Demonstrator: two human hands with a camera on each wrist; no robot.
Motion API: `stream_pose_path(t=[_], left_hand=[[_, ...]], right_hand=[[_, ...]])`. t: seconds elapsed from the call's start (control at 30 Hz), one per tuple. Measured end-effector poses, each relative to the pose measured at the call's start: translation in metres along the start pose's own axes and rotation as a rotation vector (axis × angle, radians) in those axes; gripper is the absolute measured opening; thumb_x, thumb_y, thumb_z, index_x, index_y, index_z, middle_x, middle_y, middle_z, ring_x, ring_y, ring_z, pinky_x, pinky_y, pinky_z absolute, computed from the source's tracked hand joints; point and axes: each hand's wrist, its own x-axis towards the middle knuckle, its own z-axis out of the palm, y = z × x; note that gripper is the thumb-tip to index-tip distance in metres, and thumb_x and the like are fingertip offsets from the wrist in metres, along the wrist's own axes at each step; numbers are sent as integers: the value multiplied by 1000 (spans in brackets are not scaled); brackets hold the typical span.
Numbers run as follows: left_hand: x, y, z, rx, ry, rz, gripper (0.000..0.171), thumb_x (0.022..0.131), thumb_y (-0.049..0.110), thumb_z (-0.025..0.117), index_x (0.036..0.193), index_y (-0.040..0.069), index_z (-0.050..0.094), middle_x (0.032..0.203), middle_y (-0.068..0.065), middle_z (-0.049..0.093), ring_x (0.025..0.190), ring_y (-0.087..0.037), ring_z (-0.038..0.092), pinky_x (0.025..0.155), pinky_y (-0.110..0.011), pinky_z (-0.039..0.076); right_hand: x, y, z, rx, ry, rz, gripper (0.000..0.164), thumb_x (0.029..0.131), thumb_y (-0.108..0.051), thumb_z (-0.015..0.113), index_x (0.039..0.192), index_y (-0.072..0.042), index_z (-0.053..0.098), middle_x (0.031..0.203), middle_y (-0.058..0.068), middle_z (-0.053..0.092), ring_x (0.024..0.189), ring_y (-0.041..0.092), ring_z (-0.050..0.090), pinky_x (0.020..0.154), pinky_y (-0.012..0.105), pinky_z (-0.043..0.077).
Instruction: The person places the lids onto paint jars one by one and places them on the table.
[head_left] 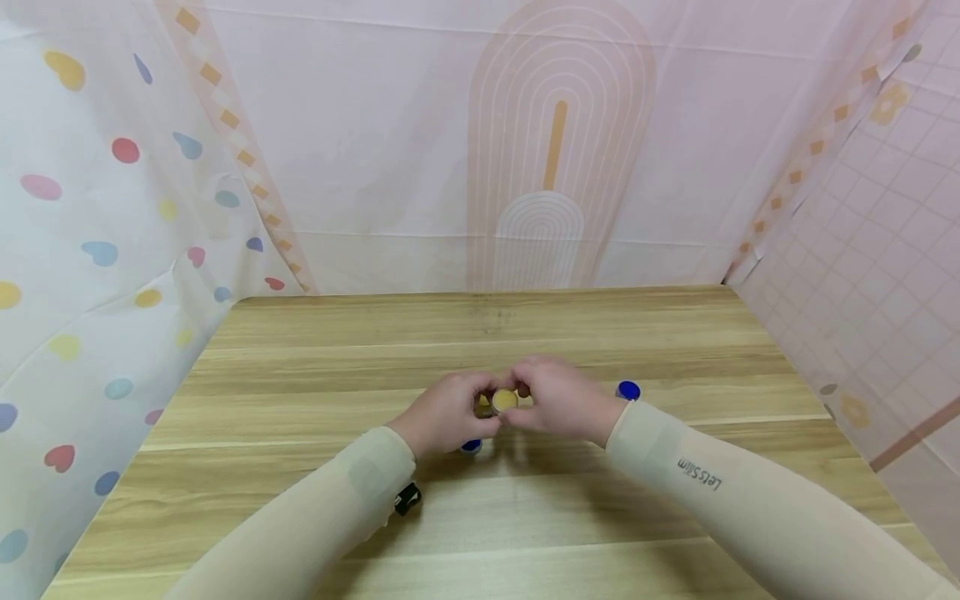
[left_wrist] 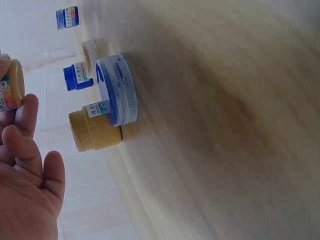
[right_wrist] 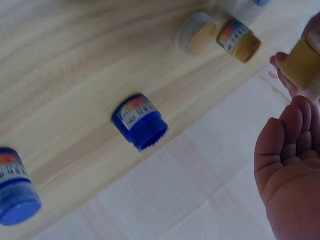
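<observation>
A small jar of yellow paint [head_left: 506,401] is held between both hands, its round top facing up toward the head camera. My left hand [head_left: 448,410] grips it from the left, thumb and fingers around the side; its label [left_wrist: 6,92] shows in the left wrist view. From the right, the thumb and bent fingers of my right hand [head_left: 561,398] pinch the same jar near the top. Beneath the hands, an uncapped yellow paint jar [left_wrist: 95,132] stands on the table beside a blue-stained clear lid [left_wrist: 122,90]. The hands partly hide these in the head view.
An uncapped blue paint jar [right_wrist: 141,122] stands on the wooden table [head_left: 315,342]. Farther right is a capped blue jar [right_wrist: 17,187]. A clear lid with yellow paint inside [right_wrist: 197,34] lies near the uncapped yellow jar. Patterned cloth [head_left: 375,150] hangs behind the table.
</observation>
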Motion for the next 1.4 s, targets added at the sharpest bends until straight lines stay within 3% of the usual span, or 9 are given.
stream_pose_path(t=[0.1,0.27,0.37,0.43,0.63,0.8,1.1,1.4], left_hand=[[0,1,0,-4,-1,-14,27,91,22,76,116,16,71,97,7,67,81,-13,57,72,-28,50],[1,1,-2,-21,-6,-36,22,92,25,78,111,17,71,90,6,65,77,-12,55,68,-28,48],[1,1,-3,-27,-8,-36,23,92,26,79,112,17,71,90,7,65,79,-13,57,71,-28,50],[1,1,-3,-34,-6,-30,22,92,25,79,110,17,71,92,8,67,82,-13,59,74,-27,51],[0,1,-1,-22,2,-17,18,91,24,78,106,18,70,90,4,66,76,-12,56,68,-26,48],[-1,-1,0,-19,-3,-25,22,91,22,77,112,18,71,97,7,67,81,-12,56,72,-28,49],[1,-2,-4,6,-11,-15,26,92,26,80,114,15,71,89,5,64,76,-12,53,68,-27,47],[0,-2,-2,4,-6,-7,23,92,26,79,112,16,72,91,7,65,76,-11,53,67,-25,46]], right_hand=[[0,0,1,9,12,29,32,92,-34,81,109,-9,71,101,2,69,90,17,62,80,30,53],[1,1,-5,36,-38,-19,37,95,-24,79,128,-8,72,119,3,74,106,19,68,93,35,57],[3,1,-8,46,-72,-45,35,96,-19,77,130,-9,72,123,2,74,110,21,69,97,37,57],[3,1,-8,38,-80,-42,33,97,-19,77,128,-9,73,121,1,74,109,22,69,96,36,57],[2,-1,-4,18,-37,-18,28,95,-24,79,118,-9,75,106,-1,71,98,20,66,85,31,54],[0,-3,1,-19,9,5,27,93,-30,81,109,-10,73,95,-1,67,85,14,57,75,25,49],[3,0,-5,22,-57,-27,33,96,-21,77,127,-8,74,116,3,74,106,23,69,90,35,57],[1,-4,-2,-20,-12,-43,25,95,-24,80,114,-9,77,98,-1,72,92,20,66,79,27,52]])
